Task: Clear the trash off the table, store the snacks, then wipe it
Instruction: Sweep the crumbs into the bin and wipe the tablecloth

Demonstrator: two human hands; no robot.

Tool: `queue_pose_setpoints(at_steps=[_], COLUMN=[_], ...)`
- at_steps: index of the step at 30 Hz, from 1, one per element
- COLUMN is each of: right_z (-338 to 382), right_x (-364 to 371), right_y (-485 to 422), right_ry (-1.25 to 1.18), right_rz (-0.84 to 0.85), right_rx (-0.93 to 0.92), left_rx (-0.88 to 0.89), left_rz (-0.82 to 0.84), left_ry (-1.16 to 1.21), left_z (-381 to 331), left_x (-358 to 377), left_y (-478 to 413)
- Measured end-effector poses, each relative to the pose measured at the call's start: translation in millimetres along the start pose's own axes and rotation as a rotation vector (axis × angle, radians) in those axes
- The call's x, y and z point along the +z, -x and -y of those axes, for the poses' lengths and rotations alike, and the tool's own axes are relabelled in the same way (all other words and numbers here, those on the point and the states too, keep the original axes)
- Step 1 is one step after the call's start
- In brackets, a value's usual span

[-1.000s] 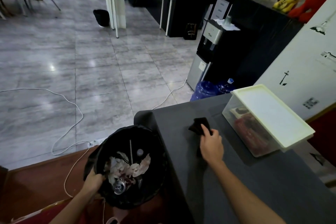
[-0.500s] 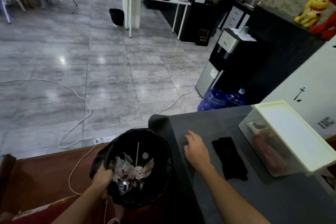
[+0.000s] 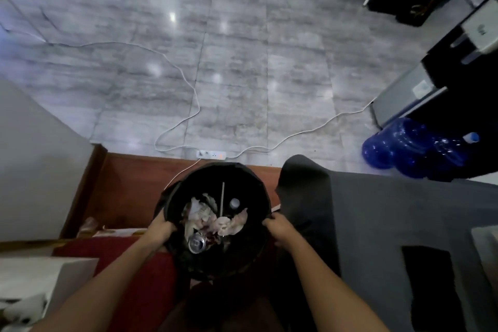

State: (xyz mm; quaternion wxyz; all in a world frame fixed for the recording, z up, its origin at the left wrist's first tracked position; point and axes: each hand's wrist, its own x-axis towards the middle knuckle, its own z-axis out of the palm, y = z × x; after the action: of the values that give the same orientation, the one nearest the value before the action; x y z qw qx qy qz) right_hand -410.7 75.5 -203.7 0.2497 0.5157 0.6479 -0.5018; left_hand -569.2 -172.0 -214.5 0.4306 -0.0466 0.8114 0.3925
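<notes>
Since half a second ago the right hand (image 3: 279, 228) has left the desk (image 3: 390, 213), where it lay flat beside the black cloth (image 3: 428, 277), and has come across to the trash bin (image 3: 215, 170). The left hand (image 3: 161, 228) stays where it was on the bin's near-left edge.

Both hands now hold the bin, one on each side. The left grip is closed over the near-left rim, fingers curled onto the black liner. The right grip is closed on the near-right rim, pinching the liner's edge. I cannot tell whether the bin stands on the floor or is lifted.

The bin sits just left of the desk's draped far-left corner, above a brown wooden strip of floor. Inside it lie crumpled paper (image 3: 204, 219), a silver can (image 3: 197, 243) at the near side, a thin straw (image 3: 222, 198) leaning against the far wall, and a small white cap (image 3: 234, 203) just right of the straw.

The cloth lies flat on the grey desk at the near right, well apart from both hands.

Just beyond the bin, a white power strip (image 3: 211, 154) lies on the grey tiled floor, with a white cable (image 3: 186, 81) looping away to the far left. Blue water bottles (image 3: 398, 152) lie on the floor at the far right, beside a water dispenser (image 3: 404, 105).
</notes>
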Motion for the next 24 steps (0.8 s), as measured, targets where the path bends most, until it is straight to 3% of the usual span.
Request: queue_pose_setpoints(at_steps=[5, 10, 16, 24], right_z=[30, 37, 30, 7], right_x=[-4, 12, 68, 109], right_y=[-72, -184, -308, -369], right_ry=[-0.263, -0.233, -0.074, -0.142], right_rz=[0.000, -0.038, -0.007, 0.031], right_rx=[0.112, 0.164, 0.155, 0.224], left_rx=[-0.102, -0.114, -0.302, -0.345], left_rz=[-0.008, -0.177, -0.203, -0.143], left_ry=[-0.021, -0.183, 0.178, 0.320], left_z=[-13, 1, 54, 108], left_x=[4, 37, 80, 95], left_y=[-48, -144, -268, -334])
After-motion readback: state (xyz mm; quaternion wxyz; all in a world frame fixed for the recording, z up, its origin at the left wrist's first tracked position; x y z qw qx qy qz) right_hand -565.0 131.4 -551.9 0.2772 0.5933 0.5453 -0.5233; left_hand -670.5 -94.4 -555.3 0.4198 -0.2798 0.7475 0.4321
